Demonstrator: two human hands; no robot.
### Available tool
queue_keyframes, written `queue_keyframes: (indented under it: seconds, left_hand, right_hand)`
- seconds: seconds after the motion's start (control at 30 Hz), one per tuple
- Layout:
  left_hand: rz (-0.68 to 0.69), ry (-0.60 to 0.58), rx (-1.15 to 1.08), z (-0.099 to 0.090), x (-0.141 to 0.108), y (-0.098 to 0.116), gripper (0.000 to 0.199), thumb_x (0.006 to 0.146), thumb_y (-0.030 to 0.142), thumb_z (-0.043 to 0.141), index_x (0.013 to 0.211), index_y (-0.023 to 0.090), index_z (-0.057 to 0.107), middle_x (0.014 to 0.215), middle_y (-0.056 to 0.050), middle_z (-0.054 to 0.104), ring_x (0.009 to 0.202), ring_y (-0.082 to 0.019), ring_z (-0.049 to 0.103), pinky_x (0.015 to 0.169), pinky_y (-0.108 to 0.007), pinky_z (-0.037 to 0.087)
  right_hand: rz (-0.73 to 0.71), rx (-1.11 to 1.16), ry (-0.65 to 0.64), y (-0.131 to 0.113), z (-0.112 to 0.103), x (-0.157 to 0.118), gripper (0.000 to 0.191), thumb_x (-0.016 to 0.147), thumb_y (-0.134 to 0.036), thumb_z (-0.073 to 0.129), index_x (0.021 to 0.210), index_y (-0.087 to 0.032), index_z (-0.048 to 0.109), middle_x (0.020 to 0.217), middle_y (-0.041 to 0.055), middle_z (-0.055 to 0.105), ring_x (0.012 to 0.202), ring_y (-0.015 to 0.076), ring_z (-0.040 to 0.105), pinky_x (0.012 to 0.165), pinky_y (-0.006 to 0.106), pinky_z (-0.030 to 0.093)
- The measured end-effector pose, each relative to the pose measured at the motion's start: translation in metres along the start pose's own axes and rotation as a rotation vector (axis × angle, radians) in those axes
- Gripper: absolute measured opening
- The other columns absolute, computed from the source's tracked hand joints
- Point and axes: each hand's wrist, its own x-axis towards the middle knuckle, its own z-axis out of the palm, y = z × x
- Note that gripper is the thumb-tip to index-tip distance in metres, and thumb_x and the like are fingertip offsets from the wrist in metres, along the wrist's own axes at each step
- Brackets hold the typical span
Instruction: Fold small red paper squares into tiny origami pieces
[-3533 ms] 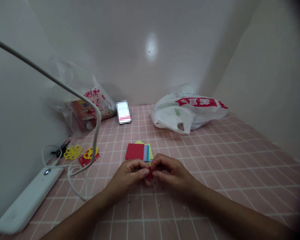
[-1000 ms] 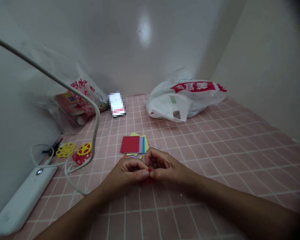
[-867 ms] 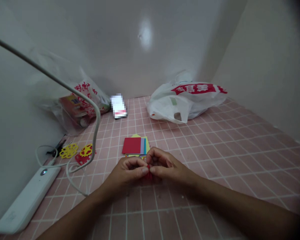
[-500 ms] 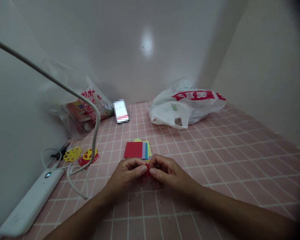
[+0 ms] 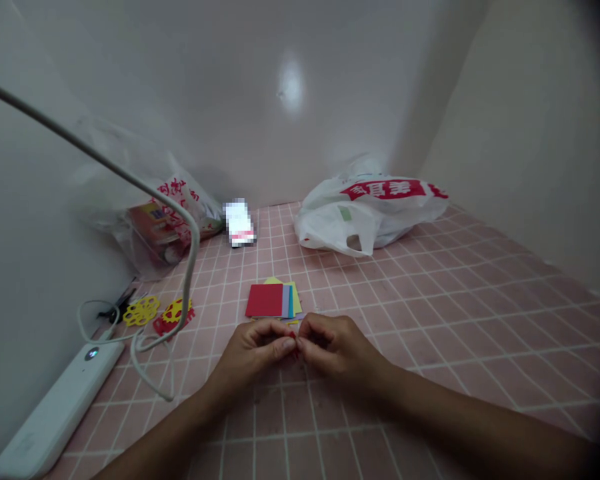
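Observation:
My left hand (image 5: 260,347) and my right hand (image 5: 333,343) meet over the middle of the tiled surface. Thumb and fingers of both are pinched on a small red piece (image 5: 295,337), perhaps paper. Most of it is hidden by my fingertips, and its shape does not show. Just beyond my hands lies a fanned stack of square coloured paper sheets (image 5: 265,300), red on top with lilac, blue and yellow edges showing. A thin yellow strip (image 5: 293,323) lies between the stack and my fingers.
Yellow cut-out shapes (image 5: 141,311) and a red cut-out (image 5: 166,325) lie left, near a white power strip (image 5: 55,413) and a looping cable (image 5: 193,253). At the back are a filled clear bag (image 5: 155,227), a phone (image 5: 239,222) and a white plastic bag (image 5: 337,223).
The view has shifted slightly. My fingertips have changed their grip on the red piece, and less of it shows between them. Both hands stay pinched together.

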Motion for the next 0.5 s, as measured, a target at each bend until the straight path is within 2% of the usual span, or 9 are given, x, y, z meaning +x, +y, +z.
queue_keyframes:
  seconds: [0.2,0.33,0.5]
  left_hand:
    - [0.047,-0.016,0.039,0.0,0.0013,0.0019,0.018,0.069,0.029,0.08,0.075,0.017,0.069,0.072,0.0,0.069,0.067,-0.013,0.061,0.068,-0.025,0.047]
    - [0.051,0.04,0.056,-0.0011,0.0017,0.0023,0.021,0.07,0.034,0.079,0.075,0.017,0.068,0.071,0.0,0.068,0.066,-0.014,0.06,0.067,-0.026,0.046]
    - [0.114,0.098,0.109,-0.0016,0.0013,0.0035,0.019,0.071,0.033,0.077,0.075,0.017,0.068,0.074,-0.001,0.067,0.07,-0.015,0.059,0.069,-0.026,0.046]
  right_hand:
    - [-0.067,0.024,-0.014,0.0038,-0.0004,0.0024,0.016,0.087,-0.02,0.053,0.071,-0.018,0.054,0.065,-0.002,0.054,0.06,0.0114,0.047,0.057,0.025,0.036]
    - [-0.021,0.13,-0.042,0.0031,-0.0014,0.0012,0.014,0.089,-0.023,0.054,0.075,-0.019,0.054,0.062,-0.0026,0.054,0.058,0.0118,0.048,0.055,0.024,0.037]
    - [0.037,0.315,-0.105,0.0026,0.0001,0.0004,0.021,0.092,-0.033,0.052,0.077,-0.019,0.054,0.063,-0.0022,0.054,0.056,0.0114,0.05,0.054,0.024,0.039]
